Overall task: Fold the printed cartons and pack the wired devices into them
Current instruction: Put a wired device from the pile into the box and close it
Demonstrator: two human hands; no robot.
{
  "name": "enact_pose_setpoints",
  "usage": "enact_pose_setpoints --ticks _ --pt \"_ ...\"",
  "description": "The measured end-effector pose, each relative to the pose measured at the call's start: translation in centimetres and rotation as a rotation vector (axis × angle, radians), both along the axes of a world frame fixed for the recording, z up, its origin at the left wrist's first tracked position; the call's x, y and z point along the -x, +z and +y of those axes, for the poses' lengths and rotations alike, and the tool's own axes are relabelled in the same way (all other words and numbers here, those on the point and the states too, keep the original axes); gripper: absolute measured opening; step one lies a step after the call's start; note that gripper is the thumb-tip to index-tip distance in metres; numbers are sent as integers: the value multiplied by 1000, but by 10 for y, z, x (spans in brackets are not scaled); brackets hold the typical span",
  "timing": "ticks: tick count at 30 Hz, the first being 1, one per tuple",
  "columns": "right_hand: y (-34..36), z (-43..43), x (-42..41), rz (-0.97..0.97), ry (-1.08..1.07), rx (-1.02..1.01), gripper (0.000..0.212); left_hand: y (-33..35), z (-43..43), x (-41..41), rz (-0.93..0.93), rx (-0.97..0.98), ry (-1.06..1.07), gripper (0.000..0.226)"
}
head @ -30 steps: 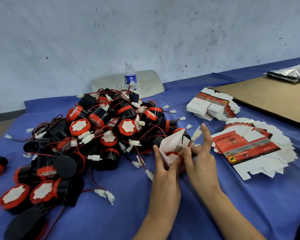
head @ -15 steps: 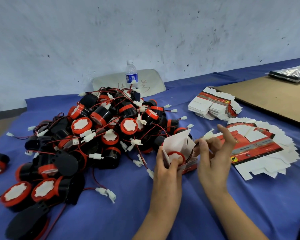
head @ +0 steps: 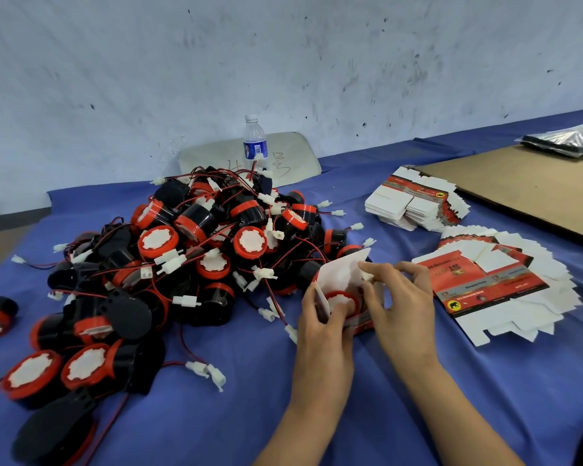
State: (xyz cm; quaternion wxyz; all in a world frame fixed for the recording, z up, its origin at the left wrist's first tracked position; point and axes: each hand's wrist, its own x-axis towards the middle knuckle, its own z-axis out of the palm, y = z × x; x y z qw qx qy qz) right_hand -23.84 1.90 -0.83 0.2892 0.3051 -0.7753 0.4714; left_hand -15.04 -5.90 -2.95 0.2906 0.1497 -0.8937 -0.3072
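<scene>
Hands meet near centre of the blue-covered table (head: 451,381). Left hand (head: 320,317) grips the half-folded carton (head: 342,272) from its left side, fingers curled round the wall, white flap standing open toward the far side. One wired device (head: 341,299) sits inside the carton, red rim and white face up. Right hand (head: 401,307) is at the carton's right edge, thumb and forefinger pinching what looks like a small white connector (head: 367,276); it's blurred, hard to be sure. Carton rests on the cloth, just right of the big pile of devices (head: 189,260), black-and-red bodies tangled in red wires. Fan of flat cartons (head: 505,287) lies right of the hands, near them; a squared stack of cartons (head: 414,206) sits farther back. Brown cardboard sheet (head: 525,186) far right, dark plastic bags (head: 566,139) at its far end. Water bottle (head: 254,141) upright behind the pile.
</scene>
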Motion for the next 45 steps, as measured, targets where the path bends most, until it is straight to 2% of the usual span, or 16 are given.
enact_pose_setpoints --ticks 4,8,11,13,18,22,26,32,35,37,39,42,45 --pt "-5 2 7 -44 -56 -131 24 0 1 0 -5 -3 7 32" --pt "-3 4 8 -82 -116 -317 6 -1 0 1 -17 -1 16 35" --pt "-1 3 6 -286 -91 -563 39 -2 0 1 -20 -14 6 42" --pt "0 2 7 -347 -80 -654 50 0 1 -1 -1 -31 13 44" --pt "4 1 2 -354 -26 -652 39 7 3 -3 205 29 77 53" --pt "5 2 2 -407 93 -549 39 5 1 -3 198 28 60 65" --pt "3 1 0 -409 129 -511 28 5 -2 -4 217 0 31 72" --pt "0 -1 1 -399 126 -488 24 3 -5 -1 272 -69 85 54" --pt "-1 0 -1 -363 187 -473 30 4 -7 0 245 -108 76 57" --pt "-2 -1 -2 -339 198 -467 25 4 -7 0 209 -91 63 57" --pt "-2 -4 -3 -334 165 -551 19 5 -7 -1 182 -46 18 54" --pt "-3 -6 -5 -311 115 -766 37 7 -4 -2 107 57 -1 51" --pt "-2 -6 -7 -293 117 -819 46 9 0 -4 55 99 0 54"
